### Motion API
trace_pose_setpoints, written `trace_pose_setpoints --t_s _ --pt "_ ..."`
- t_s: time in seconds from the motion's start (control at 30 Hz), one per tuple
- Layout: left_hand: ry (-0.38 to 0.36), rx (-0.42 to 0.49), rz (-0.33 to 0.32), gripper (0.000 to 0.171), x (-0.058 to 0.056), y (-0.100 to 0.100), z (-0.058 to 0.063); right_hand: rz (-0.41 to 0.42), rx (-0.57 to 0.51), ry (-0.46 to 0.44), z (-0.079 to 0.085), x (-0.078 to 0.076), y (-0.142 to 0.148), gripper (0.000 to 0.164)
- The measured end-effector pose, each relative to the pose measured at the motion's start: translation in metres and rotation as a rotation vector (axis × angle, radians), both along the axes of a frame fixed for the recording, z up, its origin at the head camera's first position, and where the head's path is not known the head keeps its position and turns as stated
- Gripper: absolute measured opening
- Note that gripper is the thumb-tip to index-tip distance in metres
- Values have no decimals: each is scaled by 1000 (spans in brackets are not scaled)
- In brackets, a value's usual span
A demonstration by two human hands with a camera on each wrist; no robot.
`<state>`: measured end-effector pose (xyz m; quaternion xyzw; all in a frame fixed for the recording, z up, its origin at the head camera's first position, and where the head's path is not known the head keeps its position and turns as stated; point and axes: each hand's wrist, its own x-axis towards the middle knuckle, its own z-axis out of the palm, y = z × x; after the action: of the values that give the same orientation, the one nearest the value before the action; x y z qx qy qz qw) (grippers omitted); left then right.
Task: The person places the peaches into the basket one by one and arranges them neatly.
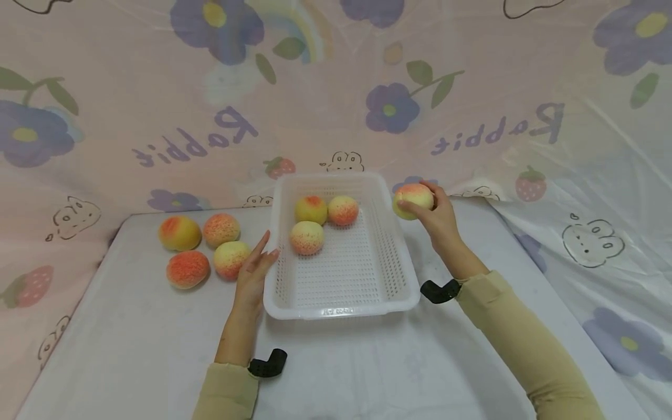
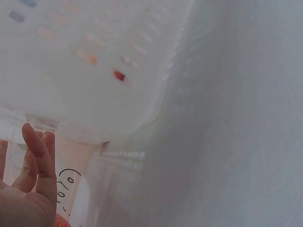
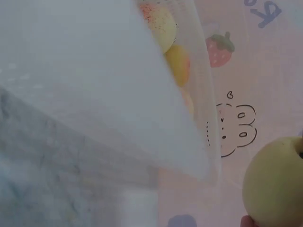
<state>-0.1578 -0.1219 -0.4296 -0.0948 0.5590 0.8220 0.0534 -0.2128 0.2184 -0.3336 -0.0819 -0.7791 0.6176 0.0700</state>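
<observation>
My right hand grips a yellow-and-pink peach just beyond the right rim of a white plastic basket. In the right wrist view this peach shows its pale yellow side, with a fingertip below it. My left hand touches the basket's left side with extended fingers; the left wrist view shows those fingers against the basket wall. Inside the basket, towards its back left, lie three peaches: a yellow one, a red-speckled one and a pale speckled one.
Several more peaches lie on the white table left of the basket, among them a red one and a pale one close to my left hand. A printed cloth hangs behind the table.
</observation>
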Motion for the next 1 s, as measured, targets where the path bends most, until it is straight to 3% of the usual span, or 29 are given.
trace_pose_setpoints --t_s 0.5,1.0 --pt "-4 -14 5 53 1 1 0 37 -44 -30 8 -14 -28 77" --pt "11 -15 7 54 -1 0 -4 63 -59 -58 -3 -28 -62 76"
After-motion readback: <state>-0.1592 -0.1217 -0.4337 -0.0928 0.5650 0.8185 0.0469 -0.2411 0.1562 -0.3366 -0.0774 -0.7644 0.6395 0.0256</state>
